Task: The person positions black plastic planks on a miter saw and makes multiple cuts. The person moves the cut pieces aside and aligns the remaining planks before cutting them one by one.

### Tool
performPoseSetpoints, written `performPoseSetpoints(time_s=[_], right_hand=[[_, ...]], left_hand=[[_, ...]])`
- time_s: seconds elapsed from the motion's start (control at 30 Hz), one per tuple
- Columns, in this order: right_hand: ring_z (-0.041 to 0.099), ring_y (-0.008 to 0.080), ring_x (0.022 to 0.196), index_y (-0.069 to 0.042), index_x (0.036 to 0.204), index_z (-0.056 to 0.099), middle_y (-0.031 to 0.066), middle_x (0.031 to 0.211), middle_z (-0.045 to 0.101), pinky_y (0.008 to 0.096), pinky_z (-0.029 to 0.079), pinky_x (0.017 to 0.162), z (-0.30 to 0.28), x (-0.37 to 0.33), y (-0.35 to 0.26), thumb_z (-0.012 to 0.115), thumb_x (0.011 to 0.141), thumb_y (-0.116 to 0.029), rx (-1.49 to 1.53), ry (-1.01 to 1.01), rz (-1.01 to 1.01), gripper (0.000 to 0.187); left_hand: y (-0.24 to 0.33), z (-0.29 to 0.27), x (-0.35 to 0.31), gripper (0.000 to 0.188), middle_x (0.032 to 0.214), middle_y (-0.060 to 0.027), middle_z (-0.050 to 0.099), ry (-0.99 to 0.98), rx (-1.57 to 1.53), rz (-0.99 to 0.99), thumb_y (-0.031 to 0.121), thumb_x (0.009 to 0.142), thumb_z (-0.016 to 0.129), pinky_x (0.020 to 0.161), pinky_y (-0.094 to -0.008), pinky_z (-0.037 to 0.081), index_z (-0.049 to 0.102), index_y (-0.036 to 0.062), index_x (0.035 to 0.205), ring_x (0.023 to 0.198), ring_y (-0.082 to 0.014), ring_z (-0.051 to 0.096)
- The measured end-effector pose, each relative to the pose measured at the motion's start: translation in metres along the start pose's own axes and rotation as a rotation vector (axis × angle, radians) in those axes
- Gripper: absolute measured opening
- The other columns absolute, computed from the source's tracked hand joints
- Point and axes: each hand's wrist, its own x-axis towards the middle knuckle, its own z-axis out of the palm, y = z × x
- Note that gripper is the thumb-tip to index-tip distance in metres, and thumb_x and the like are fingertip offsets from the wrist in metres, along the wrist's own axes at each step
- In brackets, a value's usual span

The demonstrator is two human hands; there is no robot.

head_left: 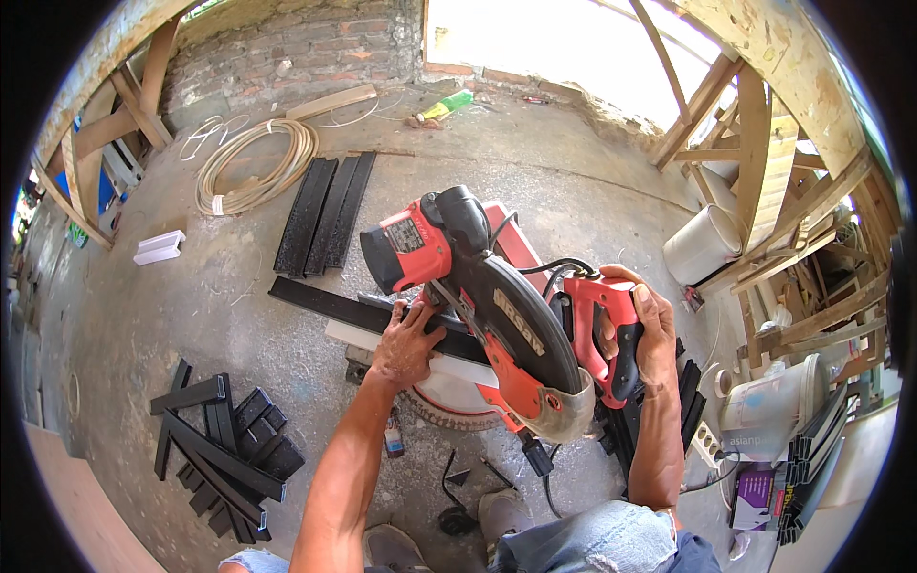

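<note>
A red and black miter saw [411, 244] stands on the floor in front of me, its round blade guard [521, 310] tilted toward me. My right hand [655, 329] is wrapped round the saw's red and black handle [626, 353]. A long black bar [320, 300] lies across the saw base and sticks out to the left. My left hand [406, 346] holds this bar down against the fence, fingers bent over it and thumb toward the blade side. The lower blade and the bar's right part are hidden behind the guard.
Cut black pieces [224, 444] lie piled at the lower left; longer black bars [325, 215] lie beyond the saw. A coiled hose [258, 167] rests farther back. At right are a power strip [705, 444], a white bucket [774, 406] and wooden trestles [764, 181]. A tape measure [457, 520] lies by my feet.
</note>
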Motion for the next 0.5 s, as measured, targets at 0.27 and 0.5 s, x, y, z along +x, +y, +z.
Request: performPoseSetpoints(time_s=[0.27,0.5], right_hand=[[0.052,0.0135,0.046,0.009,0.136,0.056,0.0098,0.066,0.060,0.0264,0.042,0.043,-0.001,-0.005,0.008,0.051,0.108,-0.043,0.021,0.028,-0.014,0.059],[0.056,0.0116,0.051,0.008,0.137,0.058,0.0076,0.070,0.063,0.0250,0.046,0.049,-0.003,-0.015,0.013,0.048,0.109,-0.046,-0.007,0.026,-0.017,0.061]], left_hand=[[0.001,-0.001,0.000,0.041,0.139,-0.0147,0.051,0.014,-0.001,0.004,0.018,0.073,0.079,0.121,-0.0625,0.026,0.072,0.0113,0.113,0.141,-0.0335,0.041],[-0.001,0.002,-0.001,0.041,0.141,-0.0147,0.050,0.021,0.004,0.007,0.018,0.072,0.079,0.121,-0.0628,0.026,0.073,0.0113,0.112,0.141,-0.0334,0.041]])
